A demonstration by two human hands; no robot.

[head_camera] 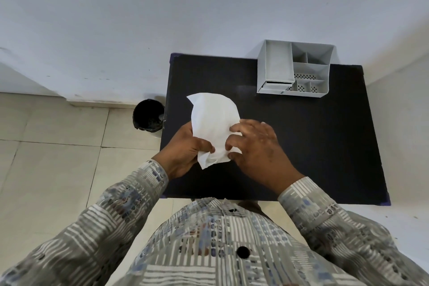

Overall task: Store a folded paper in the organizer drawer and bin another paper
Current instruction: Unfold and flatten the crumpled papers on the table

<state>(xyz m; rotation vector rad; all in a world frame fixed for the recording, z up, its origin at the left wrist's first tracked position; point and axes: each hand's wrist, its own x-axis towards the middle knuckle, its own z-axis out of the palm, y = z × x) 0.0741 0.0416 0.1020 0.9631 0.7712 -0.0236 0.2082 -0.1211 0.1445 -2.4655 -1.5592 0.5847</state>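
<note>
A white paper [212, 118] is held above the black table [313, 146], curled and creased at its lower end. My left hand [185, 148] grips its lower left edge, thumb on top. My right hand [257, 146] pinches its right side, fingers curled over the sheet. The grey desk organizer [276, 65] stands at the table's far right corner, its small drawer [276, 85] at the lower front left slightly pulled out. A black bin [148, 116] sits on the floor just left of the table.
A white wall runs behind the table and the bin. Beige floor tiles [58, 158] lie to the left. The organizer has several open compartments, some with perforated bottoms. My patterned sleeves fill the lower part of the view.
</note>
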